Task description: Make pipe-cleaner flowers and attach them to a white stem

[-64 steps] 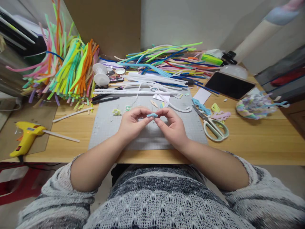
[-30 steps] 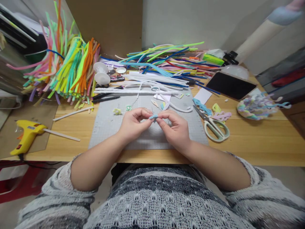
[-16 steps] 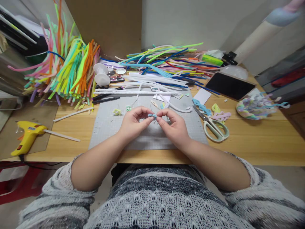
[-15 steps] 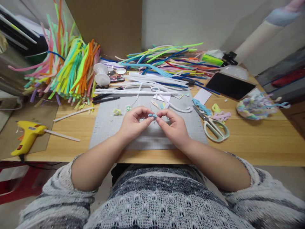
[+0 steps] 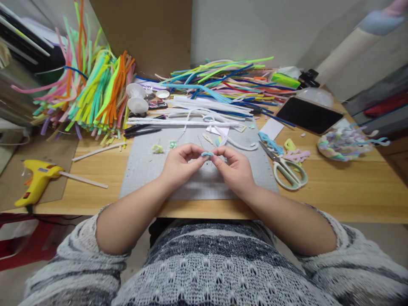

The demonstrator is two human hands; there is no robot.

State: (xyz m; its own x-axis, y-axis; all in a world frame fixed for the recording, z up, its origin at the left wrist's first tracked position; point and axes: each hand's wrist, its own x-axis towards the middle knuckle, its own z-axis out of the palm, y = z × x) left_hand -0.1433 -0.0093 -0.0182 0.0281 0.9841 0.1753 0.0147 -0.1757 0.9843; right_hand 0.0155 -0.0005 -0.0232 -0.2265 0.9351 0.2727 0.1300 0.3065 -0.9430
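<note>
Between my two hands is a small piece of blue pipe cleaner [image 5: 207,154], bent into a little shape. My left hand [image 5: 183,163] pinches its left end with thumb and forefinger. From the other side, my right hand [image 5: 234,168] grips the right end the same way. Both hands hover over a grey cutting mat [image 5: 194,189]. Just beyond my left hand lie a small yellow flower-like piece [image 5: 157,148] and a green one [image 5: 172,144]. White pipe cleaners [image 5: 191,122] stretch across the mat's far edge.
A yellow glue gun [image 5: 40,178] rests at the left, near a large bundle of coloured pipe cleaners [image 5: 95,97]. On the right are scissors [image 5: 290,172], blue loops [image 5: 270,142], a phone [image 5: 309,114] and a bag of pastel pieces [image 5: 344,142]. More pipe cleaners [image 5: 219,80] are heaped at the back.
The blue piece has turned slightly between my fingertips, and its loops look flatter now. Both hands stay in almost the same place.
</note>
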